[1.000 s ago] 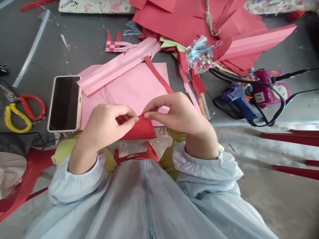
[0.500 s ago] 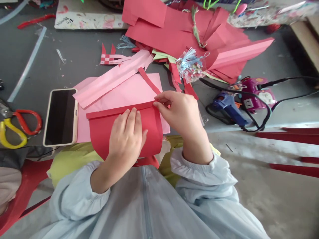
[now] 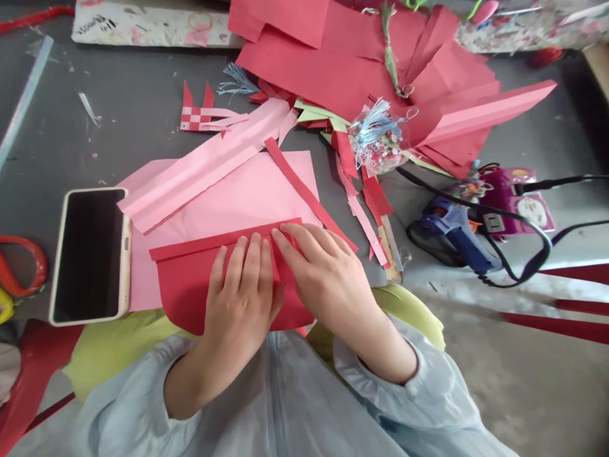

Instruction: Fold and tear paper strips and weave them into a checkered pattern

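Note:
A red sheet of paper [image 3: 183, 289] lies at the table's front edge, its top edge folded over in a narrow band and its lower part hanging past the edge. My left hand [image 3: 242, 292] rests flat on the sheet, fingers stretched toward the fold. Beside it my right hand [image 3: 328, 273] lies with extended fingers on the right end of the folded band. Under the red sheet is pink paper [image 3: 214, 203], with a pleated pink strip [image 3: 204, 162] across it. A narrow red strip [image 3: 304, 187] slants down to my right hand.
A phone [image 3: 90, 254] lies at the left, near scissors with red and yellow handles [image 3: 23, 266]. Red paper sheets [image 3: 323, 70] are heaped at the back. A bag of beads [image 3: 380, 143], a blue glue gun [image 3: 461, 235] and a purple power socket [image 3: 518, 203] sit at the right.
My right hand has gone from pinching the fold's right end to lying flat on it. My left hand stays flat on the sheet. The view has shifted slightly.

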A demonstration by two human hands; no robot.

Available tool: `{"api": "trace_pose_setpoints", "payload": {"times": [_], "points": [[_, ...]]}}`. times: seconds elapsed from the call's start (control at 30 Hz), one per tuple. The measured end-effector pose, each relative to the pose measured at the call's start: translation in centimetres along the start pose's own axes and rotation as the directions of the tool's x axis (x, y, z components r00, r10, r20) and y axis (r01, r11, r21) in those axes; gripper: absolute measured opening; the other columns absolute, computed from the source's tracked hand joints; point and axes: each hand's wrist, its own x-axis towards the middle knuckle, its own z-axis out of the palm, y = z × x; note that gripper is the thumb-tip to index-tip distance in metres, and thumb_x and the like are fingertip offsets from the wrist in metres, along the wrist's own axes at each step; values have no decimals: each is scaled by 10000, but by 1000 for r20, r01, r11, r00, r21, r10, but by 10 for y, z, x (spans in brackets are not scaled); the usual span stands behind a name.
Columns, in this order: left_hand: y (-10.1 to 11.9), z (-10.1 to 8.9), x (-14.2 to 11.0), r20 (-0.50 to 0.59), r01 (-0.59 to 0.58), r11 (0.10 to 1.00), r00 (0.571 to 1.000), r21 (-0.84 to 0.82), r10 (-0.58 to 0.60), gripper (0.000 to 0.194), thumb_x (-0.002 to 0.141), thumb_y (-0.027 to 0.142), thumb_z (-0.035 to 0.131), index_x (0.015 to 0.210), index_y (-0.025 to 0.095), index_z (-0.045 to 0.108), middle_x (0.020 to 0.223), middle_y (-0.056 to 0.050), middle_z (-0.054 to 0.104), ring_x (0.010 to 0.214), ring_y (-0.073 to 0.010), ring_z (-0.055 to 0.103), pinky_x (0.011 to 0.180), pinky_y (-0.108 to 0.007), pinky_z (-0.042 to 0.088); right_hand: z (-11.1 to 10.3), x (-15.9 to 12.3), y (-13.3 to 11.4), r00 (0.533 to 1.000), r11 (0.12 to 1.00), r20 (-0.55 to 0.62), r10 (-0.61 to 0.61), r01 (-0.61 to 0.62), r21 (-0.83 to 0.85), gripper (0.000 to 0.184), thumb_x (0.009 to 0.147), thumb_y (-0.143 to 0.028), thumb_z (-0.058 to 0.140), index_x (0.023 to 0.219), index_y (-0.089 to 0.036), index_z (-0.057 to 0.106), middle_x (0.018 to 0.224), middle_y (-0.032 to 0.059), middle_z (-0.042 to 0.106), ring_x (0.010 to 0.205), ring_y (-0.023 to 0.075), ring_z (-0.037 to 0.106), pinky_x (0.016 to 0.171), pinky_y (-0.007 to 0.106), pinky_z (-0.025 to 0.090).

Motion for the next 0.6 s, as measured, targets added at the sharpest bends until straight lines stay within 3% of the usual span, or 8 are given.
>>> {"api": "trace_pose_setpoints", "payload": {"times": [0.13, 0.33, 0.6], "points": [[-3, -5, 6, 71, -4, 1000, 997, 30, 2, 567, 930, 321, 576, 1410, 23, 529, 1365, -238, 654, 1241, -361, 652, 1084, -512, 484, 0, -2, 1, 1000, 1000, -28, -4, 4, 19, 397, 972, -64, 412, 1247, -42, 697, 1228, 135, 746, 1092, 263, 664, 918, 390, 563], [-3, -4, 10, 20, -7, 993, 1000, 115, 5, 502, 942, 373, 589, 1313, 37, 631, 1242, -188, 732, 1054, -302, 703, 1049, -458, 479, 0, -1, 2, 1000, 999, -14, 7, -6, 35, 370, 1005, -91, 416, 1226, -42, 709, 1205, 124, 757, 1093, 246, 653, 943, 373, 534], [-2, -5, 10, 30, 5, 998, 1000, 57, -7, 455, 944, 282, 593, 1282, -19, 634, 1220, -189, 726, 1127, -289, 668, 1147, -435, 422, -1, 3, -3, 999, 999, 33, 34, -33, -25, 379, 1017, -103, 402, 1260, -92, 692, 1187, 94, 757, 1073, 231, 617, 930, 371, 491]]}}
